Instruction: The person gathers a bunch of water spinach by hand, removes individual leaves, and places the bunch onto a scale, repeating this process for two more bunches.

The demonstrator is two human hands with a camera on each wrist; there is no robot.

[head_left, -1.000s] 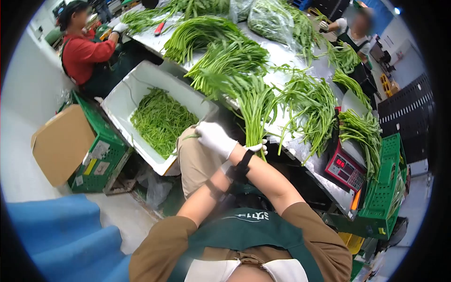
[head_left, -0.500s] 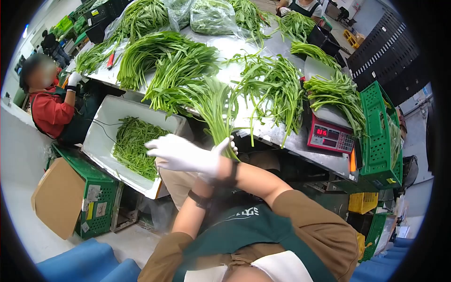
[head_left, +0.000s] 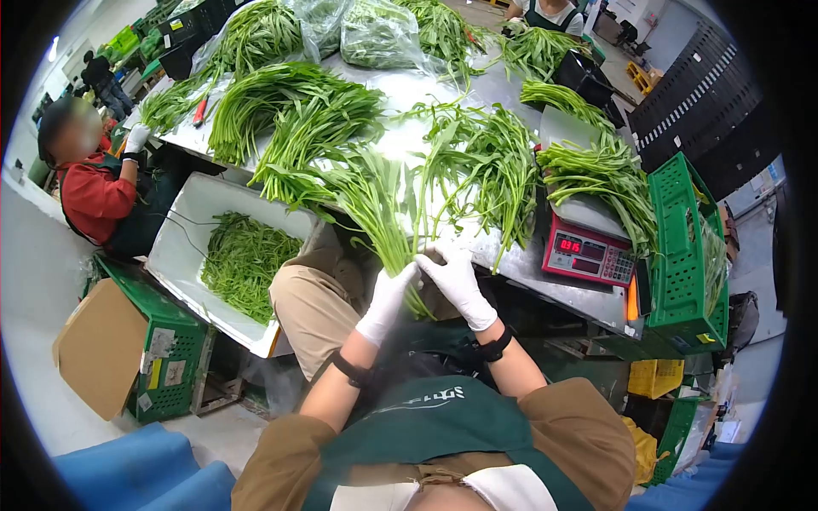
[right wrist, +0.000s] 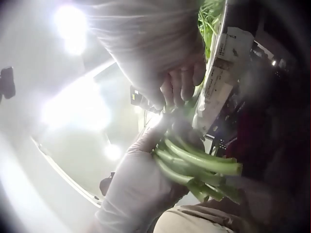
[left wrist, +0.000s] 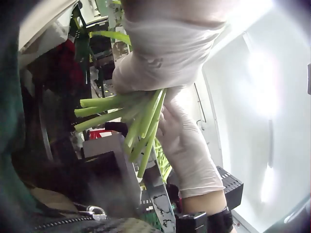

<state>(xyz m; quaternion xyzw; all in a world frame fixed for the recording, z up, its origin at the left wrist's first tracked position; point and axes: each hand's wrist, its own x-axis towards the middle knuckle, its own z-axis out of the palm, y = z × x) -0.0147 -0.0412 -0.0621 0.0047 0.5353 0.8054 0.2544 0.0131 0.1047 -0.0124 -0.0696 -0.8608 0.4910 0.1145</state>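
A bunch of long leafy greens (head_left: pixel 379 204) hangs over the near table edge. The gloved left hand (head_left: pixel 388 300) grips its stems, and the cut ends (left wrist: pixel 141 119) stick out below that hand (left wrist: pixel 160 56). Close on the right side of the bunch, the gloved right hand (head_left: pixel 457 283) has its thumb and fingertips at the stems. In the right wrist view, the curled fingers of the right hand (right wrist: pixel 150 43) pinch at the stems just above the left hand (right wrist: pixel 141 182).
Piles of greens (head_left: pixel 298 111) and plastic bags of greens (head_left: pixel 379 34) lie on the metal table (head_left: pixel 579 300). A red scale (head_left: pixel 588 255) carries a bunch. Left are a white foam box (head_left: pixel 183 247) with leaves and a person in red (head_left: pixel 95 200); right, a green crate (head_left: pixel 682 281).
The right hand has come back from above the foam box, uncrossing from over the left arm, to the stems. The left hand keeps its grip on the bunch. The head view has turned.
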